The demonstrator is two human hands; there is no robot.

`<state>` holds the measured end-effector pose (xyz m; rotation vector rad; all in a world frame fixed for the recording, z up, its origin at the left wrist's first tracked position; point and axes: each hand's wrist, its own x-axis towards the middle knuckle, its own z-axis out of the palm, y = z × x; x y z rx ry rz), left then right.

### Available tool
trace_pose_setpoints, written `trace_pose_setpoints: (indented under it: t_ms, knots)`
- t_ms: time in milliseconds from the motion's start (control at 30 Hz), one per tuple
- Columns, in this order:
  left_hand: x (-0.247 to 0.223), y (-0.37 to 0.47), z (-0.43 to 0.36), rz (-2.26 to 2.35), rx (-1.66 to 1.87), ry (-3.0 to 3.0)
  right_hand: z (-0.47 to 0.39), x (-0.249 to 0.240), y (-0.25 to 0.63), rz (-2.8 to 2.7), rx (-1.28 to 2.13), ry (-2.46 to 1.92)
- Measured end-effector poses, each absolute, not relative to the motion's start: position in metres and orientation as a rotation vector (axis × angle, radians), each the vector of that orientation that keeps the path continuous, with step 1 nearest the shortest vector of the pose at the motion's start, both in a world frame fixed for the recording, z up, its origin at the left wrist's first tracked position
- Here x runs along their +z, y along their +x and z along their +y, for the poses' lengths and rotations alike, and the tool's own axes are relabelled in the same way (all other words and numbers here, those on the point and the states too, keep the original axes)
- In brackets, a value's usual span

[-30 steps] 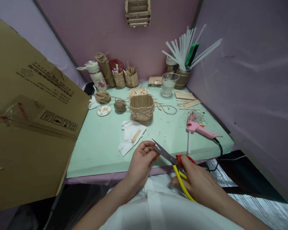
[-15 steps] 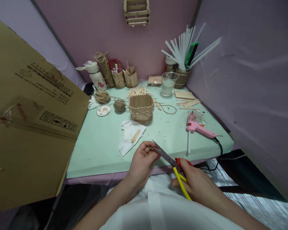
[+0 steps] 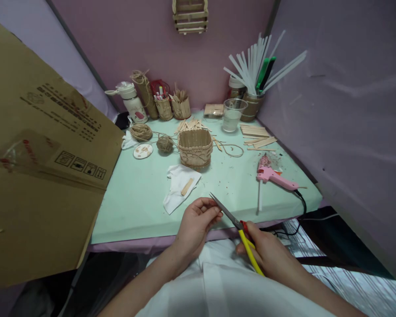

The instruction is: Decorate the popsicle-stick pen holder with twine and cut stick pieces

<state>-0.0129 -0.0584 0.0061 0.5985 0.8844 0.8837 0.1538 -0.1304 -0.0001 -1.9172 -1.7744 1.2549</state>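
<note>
My right hand [image 3: 267, 251] is closed on the handles of scissors [image 3: 229, 215] with yellow and red grips. Their blades point up and left, nearly together, with the tips by the fingers of my left hand [image 3: 199, 220]. The left thumb and fingers are pinched together; what they hold is too small to make out. Beyond the hands, a white cloth [image 3: 176, 196] lies on the table with a short wooden piece [image 3: 186, 186] on it. Behind the cloth stands a small wooden basket [image 3: 195, 154].
A pink glue gun [image 3: 277, 177] lies at the right, its cord over the table edge. Twine balls [image 3: 165, 144], a round white disc [image 3: 143, 151], wooden sticks [image 3: 254, 130] and a plastic cup [image 3: 231, 119] stand farther back. A large cardboard box [image 3: 53, 211] fills the left.
The scissor blades have drawn closer together beside my left fingers. The view has shifted slightly; the table items lie as before.
</note>
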Motion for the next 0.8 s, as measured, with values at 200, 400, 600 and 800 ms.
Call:
trace_pose_setpoints:
  t_ms: [200,400,600,800]
  knots:
    - [0.002,-0.014,-0.057,0.887,0.875,0.575,-0.129,0.001,0.157,-1.764,1.133,-2.0]
    - [0.007,-0.014,-0.057,0.858,0.911,0.623,-0.132,0.005,0.155,-1.864,1.051,-2.123]
    - [0.008,-0.011,-0.058,0.852,0.968,0.719,-0.131,0.008,0.155,-1.943,0.979,-2.154]
    - [0.004,-0.013,-0.058,0.818,0.982,0.781,-0.13,0.012,0.154,-1.964,0.971,-2.188]
